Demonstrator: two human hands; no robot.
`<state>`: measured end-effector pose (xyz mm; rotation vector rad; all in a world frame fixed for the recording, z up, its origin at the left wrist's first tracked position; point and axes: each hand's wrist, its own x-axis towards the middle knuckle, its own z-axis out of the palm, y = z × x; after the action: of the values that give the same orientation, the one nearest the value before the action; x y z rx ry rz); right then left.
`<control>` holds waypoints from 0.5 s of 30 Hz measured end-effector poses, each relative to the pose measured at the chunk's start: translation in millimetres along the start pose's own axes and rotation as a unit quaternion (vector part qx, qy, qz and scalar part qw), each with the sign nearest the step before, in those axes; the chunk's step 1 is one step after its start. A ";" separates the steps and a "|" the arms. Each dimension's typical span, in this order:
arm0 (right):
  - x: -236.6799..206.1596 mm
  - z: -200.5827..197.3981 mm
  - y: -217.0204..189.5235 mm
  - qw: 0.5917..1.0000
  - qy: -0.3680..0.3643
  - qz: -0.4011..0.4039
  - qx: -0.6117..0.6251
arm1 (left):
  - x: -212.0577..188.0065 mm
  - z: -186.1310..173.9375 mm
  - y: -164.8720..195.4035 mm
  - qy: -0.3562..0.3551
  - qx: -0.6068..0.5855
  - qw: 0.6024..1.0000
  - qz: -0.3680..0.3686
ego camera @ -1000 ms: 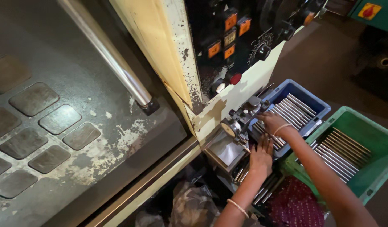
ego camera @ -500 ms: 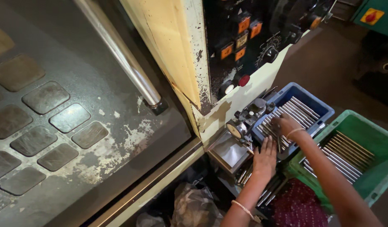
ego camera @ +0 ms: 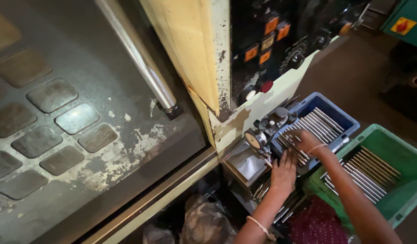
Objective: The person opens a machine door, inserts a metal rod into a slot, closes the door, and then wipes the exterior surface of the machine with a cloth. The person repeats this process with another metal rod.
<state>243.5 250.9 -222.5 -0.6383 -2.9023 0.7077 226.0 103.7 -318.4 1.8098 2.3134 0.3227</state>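
Observation:
My right hand (ego camera: 306, 139) reaches into the blue crate (ego camera: 341, 118) and its fingers rest on the row of thin metal rods (ego camera: 314, 122) lying there; whether it grips one is unclear. My left hand (ego camera: 284, 173) is flat and spread, palm down, just below a small dial gauge fixture (ego camera: 255, 138) bolted to the machine's front. Each wrist wears a thin bracelet. More rods lie under my left hand, on a low shelf.
A green crate (ego camera: 400, 158) with more metal rods stands to the right of the blue one. A worn machine door with a steel handle bar (ego camera: 138, 58) fills the left. A dark control panel (ego camera: 271, 40) with orange buttons is above the gauge.
The camera has shifted slightly. My left hand has stayed near the gauge and my right hand remains on the rods in the blue crate.

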 end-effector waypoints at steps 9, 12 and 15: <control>27.6 2.5 -13.7 0.970 0.012 -0.009 -0.241 | -0.8 8.6 -3.2 0.014 0.005 1.000 0.006; 28.6 2.6 -15.8 0.969 0.013 0.014 -0.248 | 2.3 4.8 -3.3 -0.008 0.003 1.000 0.000; 28.9 7.8 -18.8 0.970 -0.021 0.019 -0.240 | 0.6 2.1 -4.0 -0.015 -0.006 1.000 -0.004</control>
<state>208.7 244.6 -221.2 -0.7255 -3.1239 0.0055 222.7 103.5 -321.6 1.7878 2.2919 0.3053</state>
